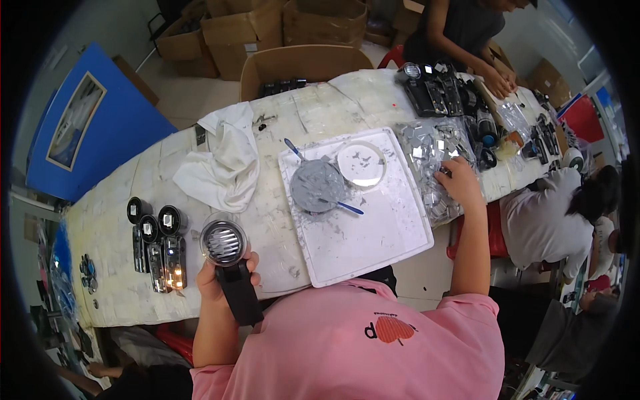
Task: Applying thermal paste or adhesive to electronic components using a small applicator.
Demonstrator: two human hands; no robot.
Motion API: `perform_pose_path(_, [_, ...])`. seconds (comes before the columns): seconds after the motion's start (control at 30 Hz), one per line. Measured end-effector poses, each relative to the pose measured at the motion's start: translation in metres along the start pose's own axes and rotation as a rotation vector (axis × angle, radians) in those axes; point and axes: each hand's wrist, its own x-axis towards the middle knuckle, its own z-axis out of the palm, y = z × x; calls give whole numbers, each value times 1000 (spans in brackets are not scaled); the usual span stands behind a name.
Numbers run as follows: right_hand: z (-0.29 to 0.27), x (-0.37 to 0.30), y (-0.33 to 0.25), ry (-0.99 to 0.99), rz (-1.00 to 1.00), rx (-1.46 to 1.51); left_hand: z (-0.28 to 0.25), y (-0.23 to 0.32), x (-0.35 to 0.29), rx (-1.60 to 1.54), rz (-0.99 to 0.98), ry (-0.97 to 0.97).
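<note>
Black-handled lamp unit gripped in left hand, fingers wrapped round the handle, round clear-rimmed head up, ribbed silvery reflector facing the camera. Held just off the near table edge, above the lap of the pink shirt.

Right hand stretched far out to the right, resting palm down on a heap of small silvery mirror-like pieces in clear wrapping. Fingertips buried among them; cannot tell whether pinching one or merely lying spread.

Progress, judged from the layout only: three similar black units lined up on the table left of the held one, round heads at the far end, a warm glow at the near end of the rightmost, so probably finished or under test. Unit in hand apparently midway, head seemingly awaiting a piece from the heap. Large stock of pieces remaining, so much work likely left.

White tray dead centre, smeared grey. On it a grey paste-covered disc with two blue-handled tools laid on it, and just beside it a round white dish with dark specks.

Crumpled white cloth lying left of the tray. Table surface patchy white, stained.

Other people working at the far end and the right side, with more black parts before them; hands well apart from the wearer's.
</note>
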Motion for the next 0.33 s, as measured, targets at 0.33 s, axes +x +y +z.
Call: perform_pose_path(0.33, [11, 10, 3, -29, 79, 9, -16, -22, -14, 85, -153, 438])
